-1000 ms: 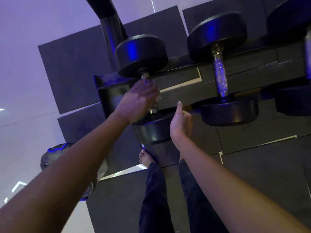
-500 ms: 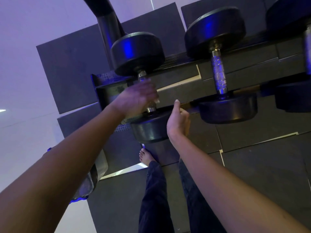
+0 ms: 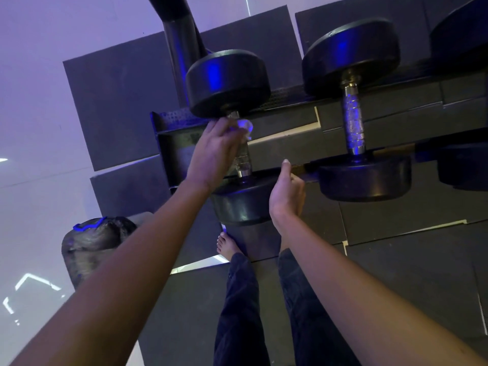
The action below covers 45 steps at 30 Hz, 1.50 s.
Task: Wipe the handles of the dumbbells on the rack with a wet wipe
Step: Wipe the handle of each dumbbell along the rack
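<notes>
Left fingers (image 3: 223,129) gripping wet wipe (image 3: 246,127), against dumbbell handle (image 3: 243,163)

Left hand (image 3: 214,151) grips the wipe (image 3: 244,126) on the handle (image 3: 243,162). Second dumbbell (image 3: 352,122) sits right of that, right hand (image 3: 286,196) nearer me, bin (image 3: 89,244) back-left.

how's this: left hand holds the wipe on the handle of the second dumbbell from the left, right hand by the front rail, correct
Wrong dumbbell. In the head view the left hand holds the wet wipe on the handle of the leftmost dumbbell, not the second. The right hand is by the front rail.
</notes>
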Tool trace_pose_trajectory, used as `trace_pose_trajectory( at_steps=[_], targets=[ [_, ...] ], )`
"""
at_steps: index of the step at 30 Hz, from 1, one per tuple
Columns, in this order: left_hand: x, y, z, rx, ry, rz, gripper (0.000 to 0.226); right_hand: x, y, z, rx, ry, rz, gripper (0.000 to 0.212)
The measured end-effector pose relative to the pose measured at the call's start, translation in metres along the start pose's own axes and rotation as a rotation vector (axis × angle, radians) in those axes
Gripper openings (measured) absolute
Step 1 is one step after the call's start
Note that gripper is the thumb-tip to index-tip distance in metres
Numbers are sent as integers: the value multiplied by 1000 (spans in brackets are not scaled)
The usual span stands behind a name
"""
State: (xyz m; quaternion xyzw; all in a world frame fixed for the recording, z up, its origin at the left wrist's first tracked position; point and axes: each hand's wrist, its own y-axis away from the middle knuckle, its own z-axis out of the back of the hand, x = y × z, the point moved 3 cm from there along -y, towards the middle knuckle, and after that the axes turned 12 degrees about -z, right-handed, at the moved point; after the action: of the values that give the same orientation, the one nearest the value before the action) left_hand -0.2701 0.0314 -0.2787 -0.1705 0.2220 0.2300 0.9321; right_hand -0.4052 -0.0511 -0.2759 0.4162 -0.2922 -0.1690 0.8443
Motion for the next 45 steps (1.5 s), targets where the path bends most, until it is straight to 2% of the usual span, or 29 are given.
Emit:
trace_pose_trajectory(
  at_steps=[3, 5, 7, 9, 11, 13, 15, 18, 22, 23, 25, 27, 28, 30, 32, 33, 36, 39, 42, 45],
  targets=[
    [-16, 24, 1, 5, 324, 472, 10, 1, 1, 2, 8, 6, -3, 48],
    [-18, 33, -2, 15, 464, 656, 7, 1, 0, 1, 8, 10, -6, 48],
    [-15, 27, -2, -82, 510, 746, 10, 1, 0, 1, 10, 10, -11, 48],
    [-9, 14, -1, -261, 575, 810, 10, 1, 1, 1, 17, 2, -20, 48],
    [-1, 4, -8, -416, 752, 892, 18, 1, 0, 1, 23, -15, -30, 47],
    [2, 10, -19, -388, 852, 996, 20, 1, 0, 2, 24, -25, -37, 46],
    [1, 23, -26, -253, 916, 1075, 15, 1, 0, 2, 27, -24, -37, 46],
    [4, 24, -27, -110, 1106, 1145, 26, 1, 1, 1, 23, -35, -38, 46],
    [13, -4, -26, -330, 1348, 1285, 29, 3, 4, 3, 27, -55, -27, 45],
    [13, -5, -29, -344, 1362, 1296, 29, 4, 4, 3, 28, -55, -28, 44],
    [7, 7, -29, -228, 1313, 1229, 29, 4, 4, 4, 32, -49, -32, 44],
    [-1, 26, -23, -51, 1124, 1148, 30, 4, 5, 5, 30, -57, -33, 43],
    [-3, 33, -17, -28, 975, 1109, 29, 5, 5, 5, 26, -56, -35, 44],
    [-7, 33, 0, -135, 633, 946, 20, 5, 5, 4, 14, -38, -30, 47],
    [-13, 15, 15, -208, 384, 610, 16, 5, 5, 4, -8, -23, -12, 49],
    [-14, 5, 16, -168, 329, 415, 18, 5, 5, 4, -16, -19, -5, 50],
    [-9, -4, -2, 154, 75, -173, 24, 4, 4, 3, -15, -11, 0, 49],
    [-8, 4, -10, 302, -129, -510, 28, 3, 3, 3, -14, -7, -3, 48],
    [-3, -8, -3, 511, -111, -692, 35, 3, 4, 3, -27, -1, -7, 50],
    [13, -33, 2, 507, -192, -572, 35, 1, 3, 2, -36, -8, -16, 50]
  ],
)
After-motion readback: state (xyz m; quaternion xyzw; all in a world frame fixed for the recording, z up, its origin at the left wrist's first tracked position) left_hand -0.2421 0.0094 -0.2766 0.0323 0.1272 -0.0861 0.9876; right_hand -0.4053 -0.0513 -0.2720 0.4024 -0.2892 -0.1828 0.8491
